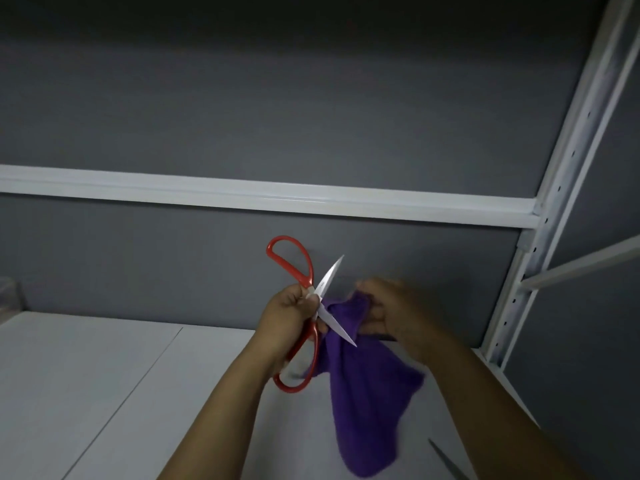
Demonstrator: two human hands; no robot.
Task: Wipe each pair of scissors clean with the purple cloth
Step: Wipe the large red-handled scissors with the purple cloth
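Left fingers (300,301) round red scissors (300,269), purple cloth (363,393) between right fingers (373,289)

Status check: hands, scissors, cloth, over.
Left hand grips red scissors, blades open. Right hand holds purple cloth at lower blade. Another blade tip bottom right, apart.

On the left, the table (86,393) is stretching open, giving a hand wide room. The grey wall (173,265) is closing off the back, a white rail (242,192) running across it. A white post (540,258) is hemming in the right side. The scissors (330,274) are jutting open blades above the table, the cloth (363,410) is hanging below them, and a grey blade (448,460) is lying at the lower right.
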